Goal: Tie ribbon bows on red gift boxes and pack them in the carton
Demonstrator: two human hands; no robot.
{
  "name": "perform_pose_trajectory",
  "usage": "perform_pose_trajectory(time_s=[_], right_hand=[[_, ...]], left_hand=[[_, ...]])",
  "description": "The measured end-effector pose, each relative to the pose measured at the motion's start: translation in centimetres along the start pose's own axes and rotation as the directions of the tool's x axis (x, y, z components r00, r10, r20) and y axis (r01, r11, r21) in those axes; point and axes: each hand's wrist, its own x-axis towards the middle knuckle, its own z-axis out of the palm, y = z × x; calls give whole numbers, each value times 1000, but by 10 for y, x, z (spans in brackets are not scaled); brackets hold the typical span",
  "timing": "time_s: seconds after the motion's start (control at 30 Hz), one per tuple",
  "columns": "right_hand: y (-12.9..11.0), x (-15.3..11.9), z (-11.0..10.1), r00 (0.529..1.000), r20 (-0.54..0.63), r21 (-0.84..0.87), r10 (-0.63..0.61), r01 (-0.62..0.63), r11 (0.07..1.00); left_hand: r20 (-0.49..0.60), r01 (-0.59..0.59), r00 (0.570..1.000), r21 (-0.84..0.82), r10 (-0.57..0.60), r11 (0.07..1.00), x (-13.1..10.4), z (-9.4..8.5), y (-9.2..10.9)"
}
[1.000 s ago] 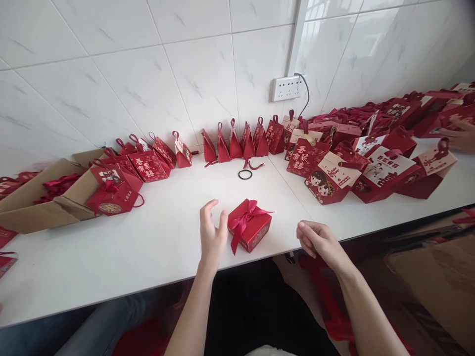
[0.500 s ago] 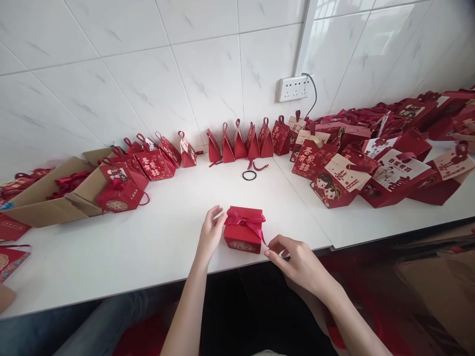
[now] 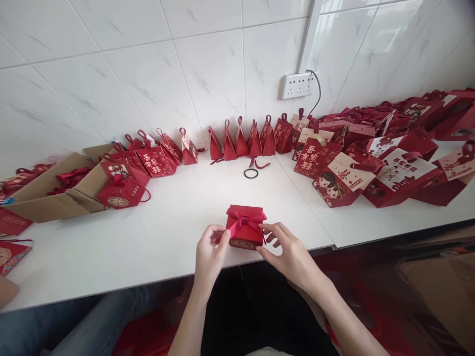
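Observation:
A small red gift box (image 3: pixel 246 236) stands at the table's front edge, with a gold design low on its front. Around its top goes a shiny red ribbon (image 3: pixel 245 220), tied in a bow. At the box's left side my left hand (image 3: pixel 212 249) pinches a ribbon tail between thumb and fingers. My right hand (image 3: pixel 287 249) is at the right side of the box, thumb by the lower corner and index finger near the bow's end. Its thumb and fingers are apart. Part of the right ribbon tail is hidden behind the fingers.
Farther back on the white table (image 3: pixel 178 217) lie a black ring (image 3: pixel 251 173) and loose ribbon pieces (image 3: pixel 261 164). Several red boxes (image 3: pixel 242 143) line the wall. Larger red boxes (image 3: pixel 336 180) crowd the right. A cardboard carton (image 3: pixel 44 207) stands left, near another person's arm (image 3: pixel 6 291).
My left hand has moved from beside the bow down to a ribbon tail and pinches it. My right hand has let go of the right tail and moved up against the box.

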Motion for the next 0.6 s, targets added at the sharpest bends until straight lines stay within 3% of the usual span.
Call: perform_pose_trajectory(time_s=[0.07,0.13,0.17,0.23,0.3,0.33,0.37,0.43,0.47,0.53,0.6], right_hand=[[1,-2,2,998,19,-108,-62,63,992],[3,-3,3,993,-9,-186,-116,112,976],[3,-4,4,989,-30,-211,-144,135,968],[3,-4,4,978,-72,-235,-195,174,956],[1,-4,4,966,-111,-242,-234,202,949],[1,-4,4,960,-129,-243,-248,212,947],[0,-4,4,955,-147,-242,-260,220,945],[0,-4,6,942,-185,-243,-280,232,942],[-1,-3,7,934,-205,-250,-293,239,938],[-1,-2,10,915,-240,-284,-324,253,925],[-3,0,13,894,-266,-333,-360,265,905]], left_hand=[[71,16,997,16,-17,1000,-6,-7,3],[257,-8,966,142,-29,990,-10,-20,11],[376,-47,926,230,-44,972,-11,-28,17],[593,-148,797,374,-114,915,-11,-46,30],[703,-209,689,427,-177,880,-2,-60,42],[704,-226,690,429,-167,874,5,-63,46],[670,-247,733,419,-115,874,15,-64,48],[504,-332,857,376,110,865,37,-57,45],[436,-401,868,335,237,853,48,-49,40],[516,-503,783,198,347,841,65,-31,29],[602,-499,721,107,343,860,73,-15,19]])
